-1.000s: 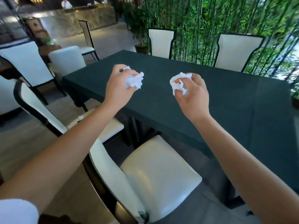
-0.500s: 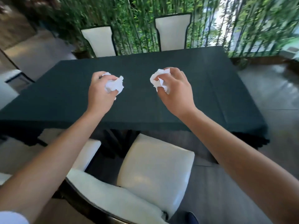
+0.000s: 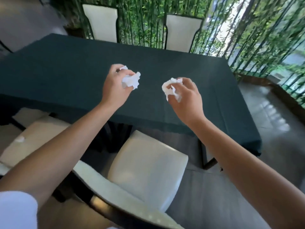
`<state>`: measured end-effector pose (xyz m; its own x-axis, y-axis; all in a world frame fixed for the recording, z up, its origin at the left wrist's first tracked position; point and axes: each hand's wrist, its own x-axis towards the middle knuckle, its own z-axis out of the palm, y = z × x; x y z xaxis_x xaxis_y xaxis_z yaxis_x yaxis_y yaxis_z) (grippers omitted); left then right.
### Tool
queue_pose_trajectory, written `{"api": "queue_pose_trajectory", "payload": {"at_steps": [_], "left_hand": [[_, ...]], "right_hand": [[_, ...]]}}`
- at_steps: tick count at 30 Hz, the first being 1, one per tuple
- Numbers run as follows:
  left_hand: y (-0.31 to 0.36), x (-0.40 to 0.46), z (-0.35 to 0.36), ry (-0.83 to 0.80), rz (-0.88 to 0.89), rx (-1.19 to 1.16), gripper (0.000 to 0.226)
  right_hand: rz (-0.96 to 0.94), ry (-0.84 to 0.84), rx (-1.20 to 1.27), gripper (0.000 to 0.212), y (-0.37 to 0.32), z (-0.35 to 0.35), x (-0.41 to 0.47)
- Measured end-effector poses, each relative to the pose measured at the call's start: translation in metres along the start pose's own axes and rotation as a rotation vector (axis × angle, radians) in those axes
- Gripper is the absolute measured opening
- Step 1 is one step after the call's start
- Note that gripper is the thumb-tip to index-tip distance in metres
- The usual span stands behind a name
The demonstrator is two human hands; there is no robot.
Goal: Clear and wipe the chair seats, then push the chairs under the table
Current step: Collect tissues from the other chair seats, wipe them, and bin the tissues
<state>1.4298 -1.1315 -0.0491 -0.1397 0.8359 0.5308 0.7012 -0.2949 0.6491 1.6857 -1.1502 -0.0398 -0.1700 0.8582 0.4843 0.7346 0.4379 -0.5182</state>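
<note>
Bench [image 3: 66,76]: dark green cloth, long axis running left to right across the view; both hands are held above its near half.
Near chair [image 3: 146,169]: white seat directly below and between the two forearms, pulled out from the bench edge, backrest toward the person. Seat surface looks bare.
Left chair [image 3: 38,138]: second white seat, lower left, partly under the bench edge; a small white scrap [image 3: 20,139] lies on it.
Far chairs [image 3: 100,22]: two white backs beyond the bench, in front of the bamboo screen [image 3: 231,22].
Key relation: the scrap lies down and to the left of both grips; the left hand is judged nearer. The near seat lies straight down from both.
Left hand [image 3: 115,86]: fingers curled round a crumpled tissue [image 3: 131,80], clamped on it, above the bench.
Right hand [image 3: 186,95]: fingers clamped on a second crumpled tissue [image 3: 171,89], level with the left, well apart from it.
Obstruction: neither grip is free; the near chair's backrest stands between the person and the seat.
Judgement: clearing is not finished while the scrap remains; chairs are not yet pushed in.
</note>
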Motion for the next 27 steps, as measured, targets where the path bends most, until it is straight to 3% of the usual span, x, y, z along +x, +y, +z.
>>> {"api": "queue_pose_trajectory", "payload": {"at_steps": [4,7,13,20,27], "left_hand": [[0.005,-0.012,-0.007,-0.009,0.068,0.046,0.033],[0.005,-0.010,-0.012,-0.025,0.071,0.061,0.022],[-0.015,0.002,-0.014,-0.084,0.124,0.047,0.026],[-0.096,0.020,-0.052,-0.106,0.123,-0.005,0.026],[-0.204,0.048,-0.136,-0.077,0.061,-0.005,0.028]], "right_hand": [[-0.005,-0.020,0.022,0.028,-0.002,0.017,-0.006],[0.006,-0.041,0.039,0.028,-0.005,0.026,-0.012],[0.011,0.057,0.019,0.026,-0.010,0.033,-0.005],[0.073,0.083,-0.046,0.032,-0.049,0.090,0.021],[0.074,-0.024,-0.110,0.029,-0.133,0.182,0.059]]}}
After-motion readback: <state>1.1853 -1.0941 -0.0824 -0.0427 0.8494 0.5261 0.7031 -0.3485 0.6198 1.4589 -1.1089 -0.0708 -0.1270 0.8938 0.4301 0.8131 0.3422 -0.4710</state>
